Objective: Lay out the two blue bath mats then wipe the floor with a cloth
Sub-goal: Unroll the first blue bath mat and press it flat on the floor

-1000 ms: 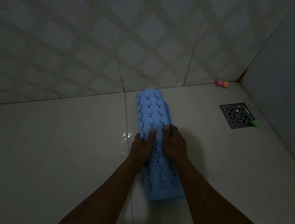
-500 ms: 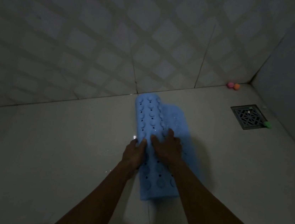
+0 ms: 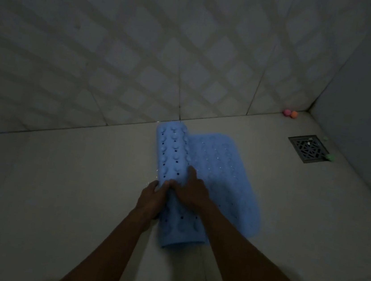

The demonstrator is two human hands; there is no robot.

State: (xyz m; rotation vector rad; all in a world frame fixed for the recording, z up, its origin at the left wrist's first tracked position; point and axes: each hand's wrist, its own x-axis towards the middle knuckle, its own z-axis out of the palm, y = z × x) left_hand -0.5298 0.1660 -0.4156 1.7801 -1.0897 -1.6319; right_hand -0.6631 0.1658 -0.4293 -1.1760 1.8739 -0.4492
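A blue bath mat [image 3: 223,168] lies partly unrolled on the pale tiled floor, close to the back wall. Its rolled part, studded with suction cups and holes, runs from the wall toward me on the left. The flat part spreads out to the right of the roll. My left hand [image 3: 151,200] grips the left side of the roll near its middle. Beside it, my right hand [image 3: 193,191] presses on top of the roll, fingers spread. Only one mat is in view, and no cloth is visible.
A square metal floor drain [image 3: 308,148] sits at the right near the side wall, with small green bits beside it. A pink ball and an orange ball [image 3: 290,113] rest in the far corner. Tiled walls close the back and right.
The roll has moved left under both hands, and more flat mat now lies spread on its right side.
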